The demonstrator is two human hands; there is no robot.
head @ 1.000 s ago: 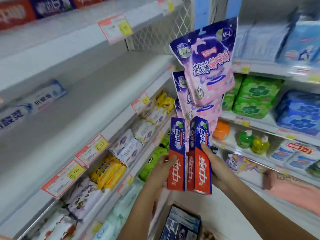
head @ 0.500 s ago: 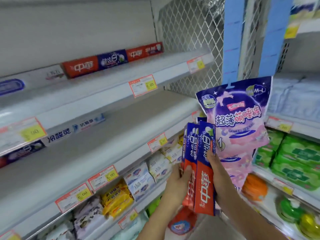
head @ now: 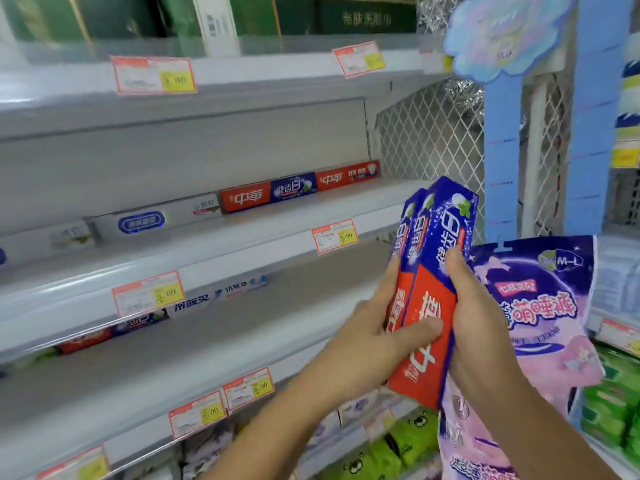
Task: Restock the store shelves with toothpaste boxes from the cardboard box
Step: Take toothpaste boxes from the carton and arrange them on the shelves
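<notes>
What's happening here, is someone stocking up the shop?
A person holds a few red-and-blue toothpaste boxes upright in front of store shelves. The left hand grips them with its thumb across the front; the right hand wraps the other side. They are not yet on a shelf; matching boxes lie at the back of one.

Two hands (head: pixel 363 337), two toothpaste boxes (head: pixel 429 303) held, two red-and-blue boxes (head: pixel 268 194) shelved, two pink packs (head: pixel 540 306) hanging, seven clear price tags (head: pixel 152 76) on left shelf edges
</notes>
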